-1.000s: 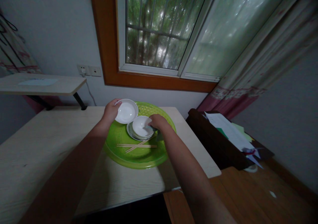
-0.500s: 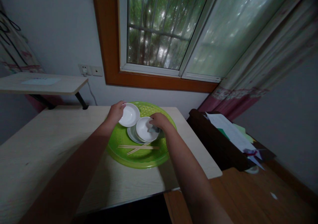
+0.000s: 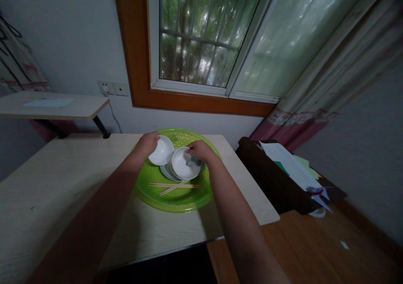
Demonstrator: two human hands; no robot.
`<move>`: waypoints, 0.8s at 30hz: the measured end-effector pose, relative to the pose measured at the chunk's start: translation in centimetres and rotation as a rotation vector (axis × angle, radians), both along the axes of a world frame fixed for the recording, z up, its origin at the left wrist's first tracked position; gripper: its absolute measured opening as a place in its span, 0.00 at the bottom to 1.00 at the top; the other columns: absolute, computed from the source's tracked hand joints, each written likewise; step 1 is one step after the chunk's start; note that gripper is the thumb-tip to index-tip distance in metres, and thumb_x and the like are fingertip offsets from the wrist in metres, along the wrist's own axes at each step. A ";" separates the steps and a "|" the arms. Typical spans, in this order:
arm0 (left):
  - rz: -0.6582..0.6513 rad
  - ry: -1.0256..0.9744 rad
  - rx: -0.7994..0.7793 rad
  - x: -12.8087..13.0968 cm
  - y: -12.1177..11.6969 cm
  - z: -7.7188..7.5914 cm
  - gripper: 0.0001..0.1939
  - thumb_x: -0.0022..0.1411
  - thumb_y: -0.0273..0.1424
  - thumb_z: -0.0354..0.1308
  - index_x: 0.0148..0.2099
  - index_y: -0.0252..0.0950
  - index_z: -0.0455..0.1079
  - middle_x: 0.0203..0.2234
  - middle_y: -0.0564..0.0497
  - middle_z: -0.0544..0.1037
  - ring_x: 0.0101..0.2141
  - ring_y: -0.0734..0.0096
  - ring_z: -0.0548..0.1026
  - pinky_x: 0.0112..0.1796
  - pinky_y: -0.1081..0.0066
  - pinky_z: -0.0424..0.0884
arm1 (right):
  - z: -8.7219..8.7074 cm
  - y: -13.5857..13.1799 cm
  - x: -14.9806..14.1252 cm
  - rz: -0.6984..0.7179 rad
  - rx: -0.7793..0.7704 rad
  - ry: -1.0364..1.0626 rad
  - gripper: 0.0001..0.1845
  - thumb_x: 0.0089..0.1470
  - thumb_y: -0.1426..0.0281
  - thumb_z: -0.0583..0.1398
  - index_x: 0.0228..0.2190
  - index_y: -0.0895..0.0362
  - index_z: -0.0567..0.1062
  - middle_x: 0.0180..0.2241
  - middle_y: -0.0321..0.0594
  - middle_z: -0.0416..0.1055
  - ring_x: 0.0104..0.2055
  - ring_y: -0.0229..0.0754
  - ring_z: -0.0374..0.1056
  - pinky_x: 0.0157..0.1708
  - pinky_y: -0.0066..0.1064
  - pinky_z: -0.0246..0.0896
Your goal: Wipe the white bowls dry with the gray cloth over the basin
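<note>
The left hand [image 3: 147, 144] grips the outer rim of a white dish [image 3: 161, 150]. The right hand [image 3: 200, 151] pinches the far rim of a bowl [image 3: 182, 164], its body hanging nearer me.

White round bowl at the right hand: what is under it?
Under the white round bowl, the edge of a pale round plate shows, within the green plastic basin. The plate's middle, and anything stacked there, is covered.
</note>
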State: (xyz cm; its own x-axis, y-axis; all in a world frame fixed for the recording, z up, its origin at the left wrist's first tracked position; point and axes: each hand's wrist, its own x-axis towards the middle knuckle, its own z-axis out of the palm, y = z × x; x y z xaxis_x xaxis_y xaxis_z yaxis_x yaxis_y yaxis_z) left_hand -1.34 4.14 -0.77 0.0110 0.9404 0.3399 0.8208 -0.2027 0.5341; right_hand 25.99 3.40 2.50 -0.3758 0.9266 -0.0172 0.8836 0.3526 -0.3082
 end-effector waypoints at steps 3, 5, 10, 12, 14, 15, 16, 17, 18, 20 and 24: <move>0.024 0.194 0.020 0.5 -1.0 1.1 0.20 0.68 0.32 0.46 0.47 0.32 0.79 0.47 0.34 0.78 0.43 0.54 0.78 0.48 0.59 0.71 | 0.3 -0.1 0.0 -0.019 0.031 -0.010 0.13 0.59 0.65 0.63 0.42 0.53 0.86 0.39 0.44 0.84 0.37 0.42 0.76 0.34 0.27 0.60; 0.057 0.314 0.001 0.7 -1.7 1.9 0.19 0.68 0.30 0.46 0.45 0.31 0.78 0.47 0.35 0.76 0.40 0.57 0.77 0.46 0.62 0.71 | 0.5 -0.1 -0.1 -0.024 0.051 -0.014 0.12 0.59 0.66 0.63 0.41 0.53 0.86 0.41 0.45 0.83 0.38 0.43 0.76 0.35 0.27 0.59; 0.081 0.493 0.023 1.0 -2.8 3.2 0.18 0.67 0.29 0.46 0.44 0.32 0.78 0.42 0.36 0.78 0.44 0.52 0.75 0.45 0.58 0.68 | 0.8 -0.1 -0.2 -0.023 0.078 0.027 0.11 0.58 0.66 0.63 0.37 0.55 0.86 0.39 0.47 0.83 0.38 0.44 0.75 0.35 0.29 0.57; 0.065 0.533 0.063 0.9 -2.8 3.2 0.17 0.67 0.28 0.47 0.44 0.32 0.79 0.41 0.35 0.79 0.48 0.48 0.72 0.46 0.56 0.67 | 0.7 -0.1 -0.1 -0.020 0.081 0.072 0.11 0.59 0.66 0.63 0.38 0.54 0.86 0.38 0.45 0.83 0.36 0.43 0.74 0.33 0.29 0.57; 0.048 0.541 0.083 0.7 -2.6 3.0 0.18 0.67 0.28 0.47 0.44 0.32 0.79 0.41 0.35 0.80 0.49 0.46 0.70 0.45 0.54 0.65 | 0.6 0.0 -0.1 -0.013 0.077 0.126 0.11 0.59 0.66 0.62 0.39 0.55 0.86 0.35 0.42 0.83 0.33 0.40 0.73 0.31 0.28 0.56; 0.043 0.536 0.083 0.7 -2.4 2.8 0.18 0.67 0.27 0.47 0.45 0.32 0.79 0.41 0.35 0.80 0.48 0.46 0.70 0.45 0.54 0.65 | 0.5 0.1 -0.1 -0.008 0.072 0.153 0.12 0.60 0.66 0.62 0.39 0.55 0.85 0.33 0.40 0.82 0.31 0.39 0.71 0.30 0.27 0.55; 0.035 0.530 0.080 0.6 -2.3 2.6 0.18 0.67 0.27 0.46 0.46 0.32 0.79 0.41 0.35 0.80 0.48 0.46 0.70 0.44 0.55 0.65 | 0.4 0.1 -0.2 -0.005 0.065 0.179 0.12 0.60 0.65 0.61 0.39 0.56 0.85 0.31 0.39 0.81 0.29 0.38 0.70 0.28 0.27 0.54; 0.032 0.525 0.077 0.5 -2.2 2.4 0.19 0.66 0.26 0.46 0.47 0.33 0.79 0.42 0.35 0.79 0.47 0.47 0.70 0.44 0.55 0.65 | 0.3 0.1 -0.2 -0.002 0.059 0.199 0.13 0.60 0.64 0.61 0.38 0.57 0.85 0.29 0.37 0.79 0.28 0.37 0.68 0.27 0.26 0.53; 0.029 0.520 0.075 0.4 -2.1 2.1 0.20 0.66 0.25 0.46 0.47 0.33 0.79 0.42 0.36 0.79 0.47 0.47 0.70 0.44 0.56 0.65 | 0.3 0.1 -0.2 0.000 0.054 0.222 0.14 0.61 0.63 0.60 0.37 0.57 0.84 0.27 0.35 0.77 0.26 0.36 0.66 0.26 0.26 0.52; 0.029 0.503 0.089 0.4 -2.0 1.8 0.21 0.65 0.23 0.45 0.50 0.33 0.78 0.43 0.37 0.78 0.47 0.48 0.70 0.44 0.56 0.65 | 0.2 0.2 -0.4 0.001 0.049 0.300 0.16 0.60 0.61 0.60 0.34 0.59 0.84 0.24 0.33 0.73 0.25 0.35 0.63 0.25 0.26 0.50; 0.003 0.440 0.194 0.7 -2.1 1.9 0.22 0.61 0.22 0.49 0.52 0.33 0.78 0.45 0.38 0.77 0.49 0.50 0.69 0.49 0.56 0.65 | 0.1 0.4 -0.6 -0.044 0.064 0.561 0.16 0.56 0.60 0.62 0.32 0.59 0.84 0.24 0.33 0.73 0.26 0.35 0.62 0.26 0.26 0.51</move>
